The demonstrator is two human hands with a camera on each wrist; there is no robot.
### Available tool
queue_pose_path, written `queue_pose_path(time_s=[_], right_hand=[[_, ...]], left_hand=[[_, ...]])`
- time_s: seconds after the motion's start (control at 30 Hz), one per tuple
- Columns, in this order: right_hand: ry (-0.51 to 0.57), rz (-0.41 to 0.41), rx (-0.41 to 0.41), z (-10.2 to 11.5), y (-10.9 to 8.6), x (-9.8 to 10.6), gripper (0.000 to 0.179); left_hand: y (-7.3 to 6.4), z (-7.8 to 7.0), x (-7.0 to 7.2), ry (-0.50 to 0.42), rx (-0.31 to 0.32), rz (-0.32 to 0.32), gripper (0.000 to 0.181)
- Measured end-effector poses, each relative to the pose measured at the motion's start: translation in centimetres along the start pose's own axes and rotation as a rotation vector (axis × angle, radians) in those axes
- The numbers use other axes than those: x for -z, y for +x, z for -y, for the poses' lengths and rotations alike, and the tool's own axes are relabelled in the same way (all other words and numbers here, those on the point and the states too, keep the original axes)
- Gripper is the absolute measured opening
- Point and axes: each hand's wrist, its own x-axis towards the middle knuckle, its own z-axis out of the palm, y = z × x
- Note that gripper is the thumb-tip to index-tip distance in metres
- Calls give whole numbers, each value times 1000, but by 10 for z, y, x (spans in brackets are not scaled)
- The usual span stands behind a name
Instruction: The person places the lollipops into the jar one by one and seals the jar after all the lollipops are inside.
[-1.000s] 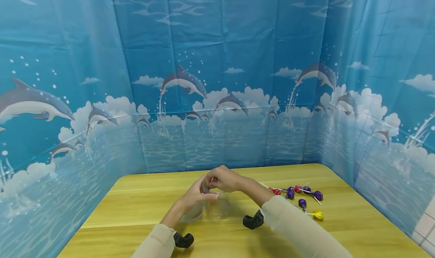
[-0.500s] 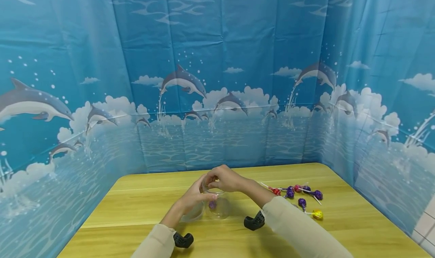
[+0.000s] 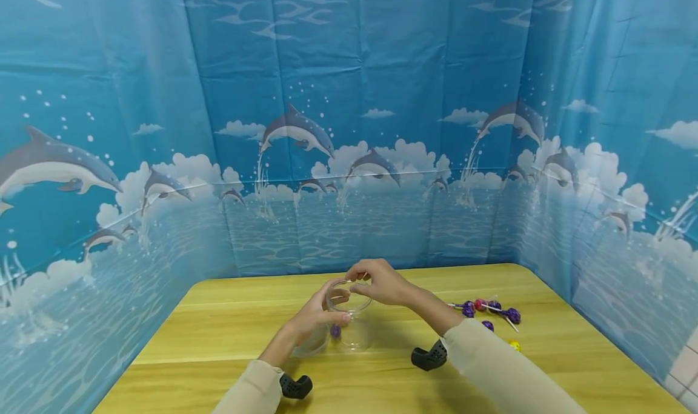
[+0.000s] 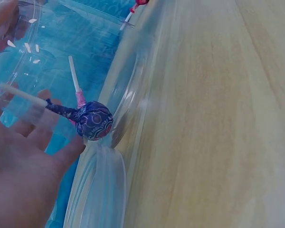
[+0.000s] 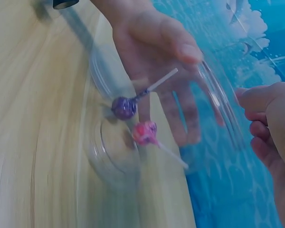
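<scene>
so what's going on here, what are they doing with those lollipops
A person steadies a clear jar on the yellow table with the left hand, while the right hand is at its open rim, with no lollipop visible in it. Inside the jar are a purple lollipop and a pink lollipop. A clear round piece, perhaps the lid, lies beside the jar. More lollipops lie loose toward the person's right, partly hidden by the right arm.
</scene>
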Motion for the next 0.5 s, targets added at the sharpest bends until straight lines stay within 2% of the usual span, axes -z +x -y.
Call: queue_pose_path(time_s=[0.23, 0.5], right_hand=[[-44, -29, -44, -9, -20, 19, 15], [-45, -42, -99, -22, -40, 35, 16]], left_hand=[[0, -2, -2, 27, -6, -17, 86], [-4, -1, -5, -30, -6, -7, 88]])
